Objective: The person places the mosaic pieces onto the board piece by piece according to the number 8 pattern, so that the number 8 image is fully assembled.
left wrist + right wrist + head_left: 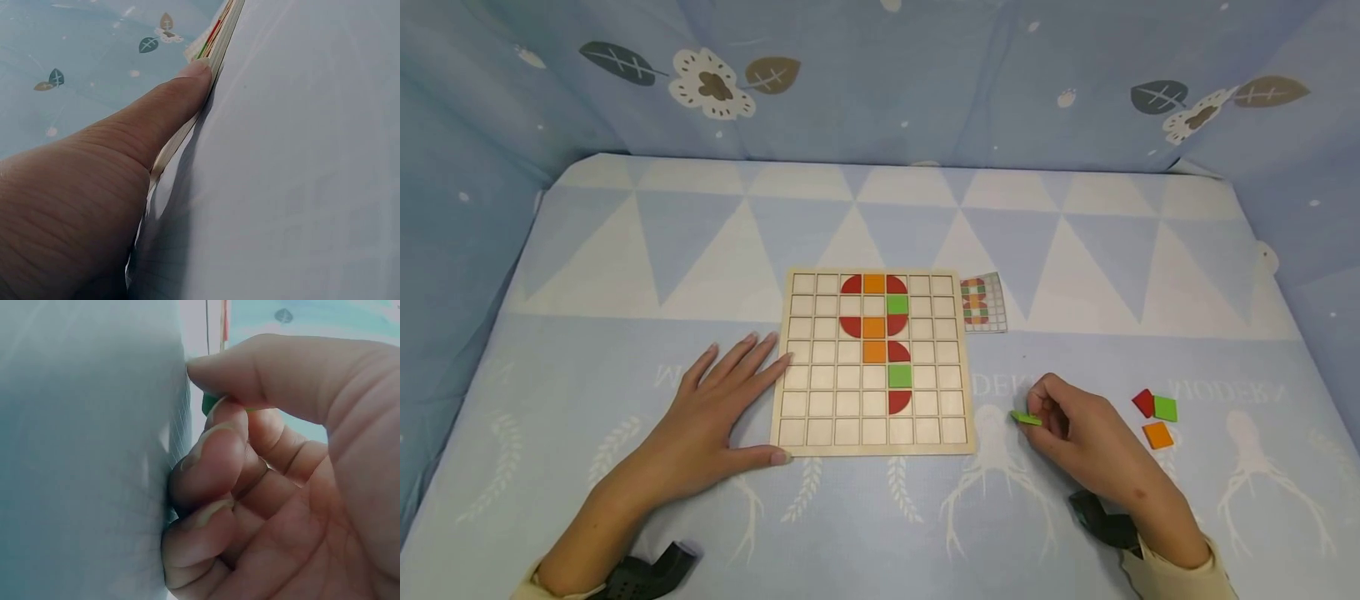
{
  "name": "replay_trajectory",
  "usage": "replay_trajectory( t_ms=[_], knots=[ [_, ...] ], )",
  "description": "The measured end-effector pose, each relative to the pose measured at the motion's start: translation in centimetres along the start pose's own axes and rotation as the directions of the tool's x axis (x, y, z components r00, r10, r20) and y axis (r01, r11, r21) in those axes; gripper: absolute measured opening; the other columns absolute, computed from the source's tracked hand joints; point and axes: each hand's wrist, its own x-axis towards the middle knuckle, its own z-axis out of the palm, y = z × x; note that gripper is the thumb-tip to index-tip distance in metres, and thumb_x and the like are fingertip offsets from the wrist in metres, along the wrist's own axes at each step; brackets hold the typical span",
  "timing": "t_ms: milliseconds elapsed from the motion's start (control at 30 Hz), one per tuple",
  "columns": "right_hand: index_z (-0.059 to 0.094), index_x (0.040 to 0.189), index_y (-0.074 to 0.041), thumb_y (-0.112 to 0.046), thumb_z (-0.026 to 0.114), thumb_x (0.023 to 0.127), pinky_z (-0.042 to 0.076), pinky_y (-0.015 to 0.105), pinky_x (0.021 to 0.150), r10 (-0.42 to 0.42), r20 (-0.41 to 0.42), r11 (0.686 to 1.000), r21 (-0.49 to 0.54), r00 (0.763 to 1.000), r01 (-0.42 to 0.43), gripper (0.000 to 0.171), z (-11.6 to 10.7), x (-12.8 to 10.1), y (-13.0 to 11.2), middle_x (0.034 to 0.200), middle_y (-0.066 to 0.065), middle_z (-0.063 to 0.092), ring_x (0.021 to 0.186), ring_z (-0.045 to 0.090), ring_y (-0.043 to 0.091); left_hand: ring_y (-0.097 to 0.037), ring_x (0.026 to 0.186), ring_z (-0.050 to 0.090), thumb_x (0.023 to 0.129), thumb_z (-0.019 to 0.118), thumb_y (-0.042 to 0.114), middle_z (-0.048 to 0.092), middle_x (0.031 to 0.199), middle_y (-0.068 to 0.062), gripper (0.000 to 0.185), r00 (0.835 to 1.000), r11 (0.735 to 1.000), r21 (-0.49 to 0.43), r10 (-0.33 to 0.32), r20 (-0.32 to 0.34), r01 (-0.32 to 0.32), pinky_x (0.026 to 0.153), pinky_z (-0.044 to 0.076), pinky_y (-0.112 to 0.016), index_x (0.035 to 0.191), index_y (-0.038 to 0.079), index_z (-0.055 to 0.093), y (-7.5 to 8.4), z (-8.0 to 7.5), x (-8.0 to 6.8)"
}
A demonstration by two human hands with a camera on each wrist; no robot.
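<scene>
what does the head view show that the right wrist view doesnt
Only the head view shows the wooden grid board with its red, orange and green pieces, the left hand flat against its left edge, the pattern card and three spare tiles. Only the right wrist view shows the curled fingers close up. Both show the right hand pinching a green tile.

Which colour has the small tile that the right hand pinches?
Green tile, pinched by the right hand; the head view shows it best.

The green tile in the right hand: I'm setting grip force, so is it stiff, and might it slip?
The green tile looks thin, flat and unbent, so probably stiff and light. The right hand pinches only its edge, so it could slip.
</scene>
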Motion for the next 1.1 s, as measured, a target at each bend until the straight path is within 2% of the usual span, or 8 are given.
replay_trajectory(
  t_ms=[333, 1100],
  knots=[
    [0.052, 0.095, -0.017, 0.004, 0.080, 0.084, 0.039, 0.024, 0.055, 0.049, 0.020, 0.998, -0.028, 0.999, -0.049, 0.037, -0.11, 0.13, -0.22, 0.072, -0.007, 0.044, 0.065, 0.047, 0.008, -0.027, 0.161, 0.006, 0.083, 0.078, 0.067, 0.012, 0.175, -0.002, 0.110, 1.000, 1.000, 0.000, -0.001, 0.005, 0.001, 0.126, -0.006, -0.049, 0.168, 0.023, 0.026, 0.01, -0.05, -0.04],
    [0.051, 0.095, -0.018, 0.003, 0.078, 0.086, 0.038, 0.024, 0.054, 0.045, 0.052, 0.999, -0.028, 0.998, -0.044, 0.035, -0.15, 0.13, -0.04, 0.069, -0.008, 0.043, 0.062, 0.045, 0.007, -0.027, 0.161, 0.007, 0.081, 0.080, 0.066, 0.013, 0.175, -0.002, 0.110, 1.000, 1.000, -0.002, -0.008, 0.007, 0.008, 0.126, -0.005, -0.049, 0.168, 0.023, 0.027, 0.15, -0.10, -0.04]
  ],
)
